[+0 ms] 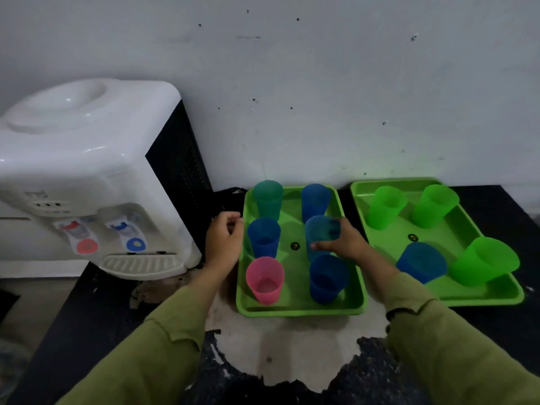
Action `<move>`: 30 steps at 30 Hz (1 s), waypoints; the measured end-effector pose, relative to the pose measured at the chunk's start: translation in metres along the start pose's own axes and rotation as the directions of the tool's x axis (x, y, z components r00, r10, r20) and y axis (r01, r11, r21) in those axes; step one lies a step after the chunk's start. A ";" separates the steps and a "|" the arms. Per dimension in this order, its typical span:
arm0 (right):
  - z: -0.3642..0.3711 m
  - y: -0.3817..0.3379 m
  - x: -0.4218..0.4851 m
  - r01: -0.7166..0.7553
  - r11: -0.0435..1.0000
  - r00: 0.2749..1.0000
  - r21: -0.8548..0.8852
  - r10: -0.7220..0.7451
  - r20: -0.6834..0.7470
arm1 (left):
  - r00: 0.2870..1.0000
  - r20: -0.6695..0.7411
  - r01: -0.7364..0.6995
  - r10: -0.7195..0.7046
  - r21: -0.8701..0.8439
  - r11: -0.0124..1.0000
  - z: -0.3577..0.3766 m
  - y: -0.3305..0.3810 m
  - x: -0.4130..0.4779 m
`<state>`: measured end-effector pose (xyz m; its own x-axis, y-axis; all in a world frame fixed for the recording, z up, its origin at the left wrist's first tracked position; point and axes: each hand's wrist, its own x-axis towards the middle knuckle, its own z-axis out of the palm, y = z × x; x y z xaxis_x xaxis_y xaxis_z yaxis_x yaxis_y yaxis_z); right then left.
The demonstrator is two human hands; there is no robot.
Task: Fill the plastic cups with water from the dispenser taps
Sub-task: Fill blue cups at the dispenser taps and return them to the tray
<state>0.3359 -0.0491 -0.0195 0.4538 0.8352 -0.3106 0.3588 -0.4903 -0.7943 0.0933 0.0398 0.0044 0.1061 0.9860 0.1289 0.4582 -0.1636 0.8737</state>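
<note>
- Wall [321, 83]: pale, scuffed plaster flecked with dark specks closes the room behind everything.
- Counter [87, 331]: black, with a wide worn patch [292, 340] gone pale and rough at our edge; a cup set down there could rock.
- Dispenser [87, 159]: white, at the left, with a red tap [73, 226] and a blue tap [121, 226] over a shallow drip tray [140, 263] (the red one likely runs hot, so it could scald us).
- 2 green trays: the left tray [292, 311] holds 6 cups and the right tray [482, 299] holds 4, so lifting 1 could clip a neighbour and tip it.
- Held cup [320, 235]: blue, in the middle of the left tray's right column; we cannot tell whether it holds water.
- Right hand [344, 241]: fingers wrapped round that cup's wall; a hard squeeze could buckle it.
- Left hand [223, 241]: loosely curled and holding nothing, just beside the left tray's rim.
</note>
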 end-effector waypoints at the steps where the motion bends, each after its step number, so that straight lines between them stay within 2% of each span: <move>1: -0.001 0.000 0.001 0.002 1.000 1.000 0.010 -0.002 0.017 | 0.999 -0.002 -0.043 0.043 -0.015 0.999 0.004 0.011 0.004; 3: -0.006 -0.001 0.003 0.022 0.999 0.999 0.049 -0.020 -0.040 | 0.994 0.012 -0.109 0.110 -0.044 0.993 0.015 0.031 0.012; 5: -0.012 0.000 0.006 0.092 0.995 0.971 0.033 -0.082 -0.224 | 0.985 0.051 -0.161 0.163 -0.039 0.986 0.031 0.050 0.021; 7: -0.022 0.005 0.009 0.123 0.989 0.922 -0.081 -0.144 -0.360 | 0.972 0.110 -0.206 0.206 -0.008 0.978 0.050 0.064 0.030; 8: -0.026 0.008 0.010 0.122 0.980 0.916 -0.158 -0.173 -0.361 | 0.963 0.154 -0.226 0.220 0.016 0.974 0.060 0.070 0.034; 12: -0.032 0.024 0.018 0.175 0.894 0.967 -0.412 -0.236 -0.101 | 0.907 0.382 -0.258 0.176 0.173 0.951 0.098 0.083 0.050; 14: -0.029 0.031 0.020 0.199 0.853 0.977 -0.482 -0.213 0.026 | 0.868 0.487 -0.256 0.101 0.263 0.930 0.113 0.085 0.057; 16: -0.026 0.038 0.021 0.189 0.815 0.982 -0.548 -0.164 0.094 | 0.837 0.545 -0.267 0.041 0.342 0.901 0.125 0.086 0.064; 21: -0.020 0.047 0.022 0.139 0.806 0.990 -0.575 -0.122 0.068 | 0.818 0.574 -0.286 -0.013 0.428 0.857 0.144 0.082 0.072; 30: -0.017 0.047 0.025 0.132 0.809 0.990 -0.572 -0.131 0.044 | 0.864 0.500 -0.277 0.053 0.385 0.880 0.154 0.068 0.075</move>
<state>0.3777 -0.0557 -0.0560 0.3671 0.9021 -0.2268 0.8171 -0.4292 -0.3849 0.2685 0.0976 0.0007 0.5573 0.8267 -0.0774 0.7141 -0.4297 0.5527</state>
